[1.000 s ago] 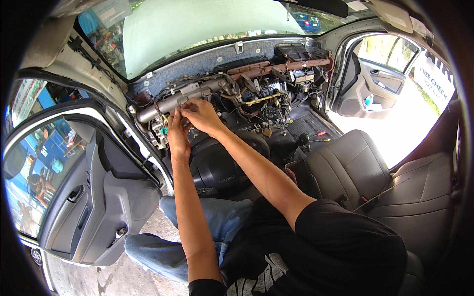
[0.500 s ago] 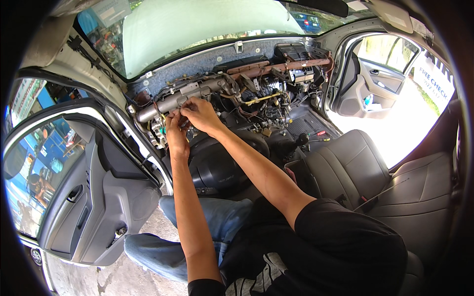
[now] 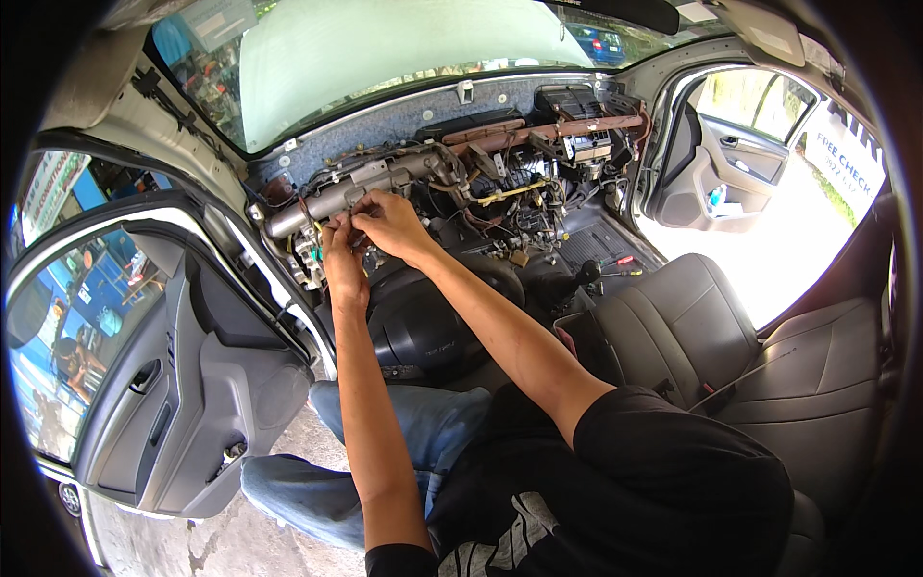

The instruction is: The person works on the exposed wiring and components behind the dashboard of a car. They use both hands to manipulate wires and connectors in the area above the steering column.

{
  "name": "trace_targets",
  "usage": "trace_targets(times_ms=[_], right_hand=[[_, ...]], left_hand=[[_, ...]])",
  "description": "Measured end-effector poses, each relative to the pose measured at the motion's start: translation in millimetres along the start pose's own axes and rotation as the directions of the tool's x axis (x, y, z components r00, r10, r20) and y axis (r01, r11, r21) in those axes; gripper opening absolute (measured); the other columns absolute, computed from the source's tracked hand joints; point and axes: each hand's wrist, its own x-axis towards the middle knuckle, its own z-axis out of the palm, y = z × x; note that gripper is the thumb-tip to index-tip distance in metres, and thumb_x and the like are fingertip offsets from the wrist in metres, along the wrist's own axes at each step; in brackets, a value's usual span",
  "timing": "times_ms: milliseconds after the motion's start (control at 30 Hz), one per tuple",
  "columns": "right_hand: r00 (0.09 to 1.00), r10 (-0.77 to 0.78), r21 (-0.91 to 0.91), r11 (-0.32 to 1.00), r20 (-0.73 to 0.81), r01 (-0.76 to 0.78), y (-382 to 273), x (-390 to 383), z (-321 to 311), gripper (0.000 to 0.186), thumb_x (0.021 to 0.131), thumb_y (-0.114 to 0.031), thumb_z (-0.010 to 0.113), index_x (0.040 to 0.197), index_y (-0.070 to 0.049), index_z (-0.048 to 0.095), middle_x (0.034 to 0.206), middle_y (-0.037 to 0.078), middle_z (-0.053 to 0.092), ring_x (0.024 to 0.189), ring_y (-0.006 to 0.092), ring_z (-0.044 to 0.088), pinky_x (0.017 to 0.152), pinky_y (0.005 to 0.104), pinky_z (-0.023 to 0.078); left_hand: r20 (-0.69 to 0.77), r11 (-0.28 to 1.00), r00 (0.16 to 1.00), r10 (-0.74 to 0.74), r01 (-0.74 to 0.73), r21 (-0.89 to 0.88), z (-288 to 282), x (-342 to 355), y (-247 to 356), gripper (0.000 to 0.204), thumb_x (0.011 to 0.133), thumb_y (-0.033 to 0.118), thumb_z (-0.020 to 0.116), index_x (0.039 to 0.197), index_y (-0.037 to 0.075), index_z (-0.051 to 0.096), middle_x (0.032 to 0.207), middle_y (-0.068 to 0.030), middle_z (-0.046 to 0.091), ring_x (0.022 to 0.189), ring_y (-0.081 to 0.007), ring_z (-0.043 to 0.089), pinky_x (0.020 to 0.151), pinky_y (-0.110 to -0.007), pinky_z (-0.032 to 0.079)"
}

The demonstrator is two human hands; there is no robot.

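Both my hands meet just below a grey metal crossbeam in the stripped dashboard. My left hand points upward with its fingers pinched together. Against its fingertips, my right hand closes thumb and fingers. Whatever lies between the fingertips is too small and too covered to name. Close to the left hand are wiring and connectors, one of them green. The black steering wheel sits beneath my forearms.
An open driver's door stands at the left, and another open door at the far right. The gear lever has screwdrivers lying beside it. A thin rod rests on the grey seats.
Almost nothing differs. My fingers shift very slightly against each other while both arms stay in place.
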Motion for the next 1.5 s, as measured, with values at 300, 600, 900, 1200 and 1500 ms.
trace_targets(times_ms=[300,600,900,1200,1500], right_hand=[[0.999,0.023,0.008,1.0,0.039,-0.023,-2.2,-0.6,-0.9,0.02,0.09,-0.012,0.068,0.103,0.003,0.069,0.096,0.011,0.074,0.088,0.0164,0.07,0.077,0.031,0.056],[0.999,0.014,0.027,1.0,0.048,-0.015,-0.1,0.3,0.0,0.019,0.089,-0.012,0.068,0.102,0.003,0.07,0.095,0.01,0.074,0.088,0.015,0.07,0.078,0.0305,0.055],[1.0,0.017,0.039,0.999,0.024,-0.018,-2.5,-1.3,-1.1,0.019,0.09,-0.012,0.069,0.102,0.002,0.069,0.094,0.011,0.074,0.087,0.0161,0.071,0.075,0.0306,0.056],[1.0,0.021,0.036,0.999,-0.006,-0.021,-3.7,-1.8,-1.0,0.02,0.09,-0.012,0.069,0.103,0.002,0.069,0.094,0.012,0.074,0.087,0.0167,0.071,0.076,0.031,0.056],[1.0,0.011,0.023,1.0,-0.005,-0.011,-2.6,-1.2,-0.6,0.021,0.089,-0.014,0.07,0.102,0.002,0.069,0.095,0.012,0.074,0.089,0.0177,0.071,0.077,0.0316,0.056]], left_hand=[[-0.002,1.0,1.0,-0.006,0.006,0.007,-0.5,1.0,-0.5,0.017,0.106,0.021,0.049,0.117,0.01,0.057,0.109,-0.0021,0.062,0.101,-0.0134,0.06,0.089,-0.033,0.046],[-0.009,1.0,1.0,-0.014,0.014,-0.006,0.1,0.9,0.2,0.019,0.106,0.021,0.049,0.12,0.01,0.057,0.11,-0.0029,0.063,0.101,-0.0135,0.06,0.088,-0.033,0.046],[-0.016,1.0,1.0,-0.01,0.01,0.01,0.6,0.1,0.2,0.018,0.106,0.02,0.048,0.118,0.01,0.057,0.111,-0.0025,0.063,0.101,-0.0137,0.061,0.088,-0.033,0.047],[-0.009,1.0,1.0,-0.007,0.007,-0.001,-0.8,1.0,-0.6,0.016,0.106,0.02,0.049,0.117,0.01,0.057,0.11,-0.0023,0.063,0.101,-0.0137,0.062,0.088,-0.033,0.047],[-0.012,1.0,1.0,-0.015,0.015,-0.008,-0.9,0.8,0.1,0.018,0.107,0.02,0.048,0.119,0.01,0.056,0.112,-0.0033,0.062,0.103,-0.0147,0.061,0.09,-0.033,0.048]])
